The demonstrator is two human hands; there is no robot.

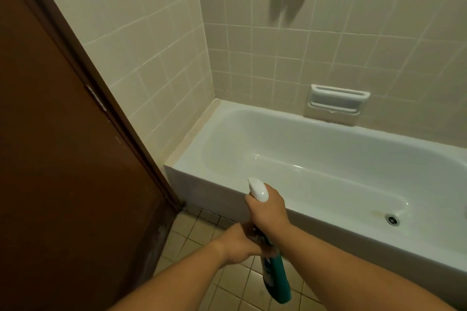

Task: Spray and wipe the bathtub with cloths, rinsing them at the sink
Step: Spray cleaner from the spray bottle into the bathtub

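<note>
A spray bottle [276, 278] with a teal body and white head is held above the tiled floor [235, 283], just in front of the near wall of the white bathtub [192, 156]. The right hand [269, 212] has its grip closed round the bottle's neck, just under the white head, which points toward the tub's left end. The left hand [238, 243] sits lower, and its grip seems curled on the bottle's shoulder, though its fingertips are partly hidden. The tub's drain [392, 219] lies at the right. A soap dish [337, 103] is set in the tiled wall above the far rim, and a brown door [63, 159] stands at the left.
</note>
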